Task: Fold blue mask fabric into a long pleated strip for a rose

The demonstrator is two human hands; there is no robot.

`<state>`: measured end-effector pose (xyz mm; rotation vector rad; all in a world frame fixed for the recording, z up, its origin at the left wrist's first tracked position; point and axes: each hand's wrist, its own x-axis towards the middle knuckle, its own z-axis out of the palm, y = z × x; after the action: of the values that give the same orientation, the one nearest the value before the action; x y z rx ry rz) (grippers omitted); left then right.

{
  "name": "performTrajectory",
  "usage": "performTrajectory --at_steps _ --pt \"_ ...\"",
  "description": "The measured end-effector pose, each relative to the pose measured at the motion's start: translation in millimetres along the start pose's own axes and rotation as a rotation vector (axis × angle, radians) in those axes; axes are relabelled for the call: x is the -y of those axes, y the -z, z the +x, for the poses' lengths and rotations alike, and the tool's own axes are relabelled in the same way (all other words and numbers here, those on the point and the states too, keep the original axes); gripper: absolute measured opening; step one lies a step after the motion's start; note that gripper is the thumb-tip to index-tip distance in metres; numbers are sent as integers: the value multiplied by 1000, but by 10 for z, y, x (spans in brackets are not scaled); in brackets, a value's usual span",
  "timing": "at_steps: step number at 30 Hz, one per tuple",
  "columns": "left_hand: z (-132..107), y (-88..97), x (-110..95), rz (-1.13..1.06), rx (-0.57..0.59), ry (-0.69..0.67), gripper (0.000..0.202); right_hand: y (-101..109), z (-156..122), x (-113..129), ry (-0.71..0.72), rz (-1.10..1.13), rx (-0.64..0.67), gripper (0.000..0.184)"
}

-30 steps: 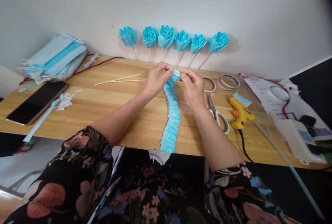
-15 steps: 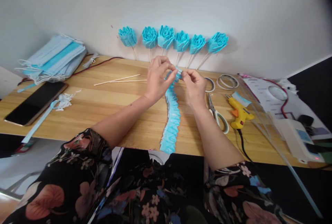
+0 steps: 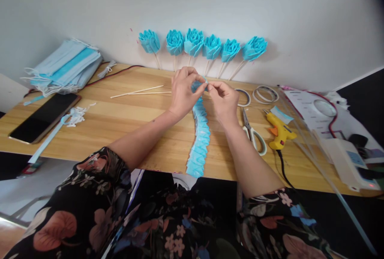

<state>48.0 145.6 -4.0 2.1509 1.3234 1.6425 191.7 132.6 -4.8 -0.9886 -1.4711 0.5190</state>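
Note:
A long pleated blue strip (image 3: 200,139) runs from the desk's near edge up to my hands. My left hand (image 3: 184,93) and my right hand (image 3: 223,99) both pinch its far end, fingertips close together, curling the end inward. The strip's tip is mostly hidden behind my fingers. Two thin wooden sticks (image 3: 139,91) lie on the wooden desk (image 3: 120,123) to the left of my left hand.
Several blue rosettes on sticks (image 3: 204,47) lean on the wall. A stack of face masks (image 3: 64,67) and a phone (image 3: 43,117) lie at left. Tape rolls (image 3: 264,93), scissors (image 3: 253,131), a yellow glue gun (image 3: 279,131) and clear glue sticks sit at right.
My left hand has shifted slightly right and closed further over the strip's end, which is now more curled and hidden. The right hand stayed pinching it.

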Motion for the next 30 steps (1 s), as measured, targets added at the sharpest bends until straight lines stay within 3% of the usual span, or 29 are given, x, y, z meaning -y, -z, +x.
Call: performTrajectory --at_steps 14,18,20,22,25,27,30 --pt "-7 -31 66 -68 -2 -17 4 -5 -3 22 -5 -5 1 10" --pt "72 -18 129 -110 -42 -21 10 -4 23 -53 -96 70 -58 9" --pt "187 89 171 -127 -77 -25 14 9 46 -108 -165 131 -98 12" --pt "326 327 208 -114 -84 -35 16 25 70 -155 -223 189 -131 17" --pt "454 932 237 -9 -19 -78 15 38 94 -188 -260 247 -153 23" --pt "412 1419 246 120 -5 -108 12 30 97 -185 -260 272 -152 26" --pt "181 2063 301 349 31 -36 13 4 92 -172 -255 269 -147 27"
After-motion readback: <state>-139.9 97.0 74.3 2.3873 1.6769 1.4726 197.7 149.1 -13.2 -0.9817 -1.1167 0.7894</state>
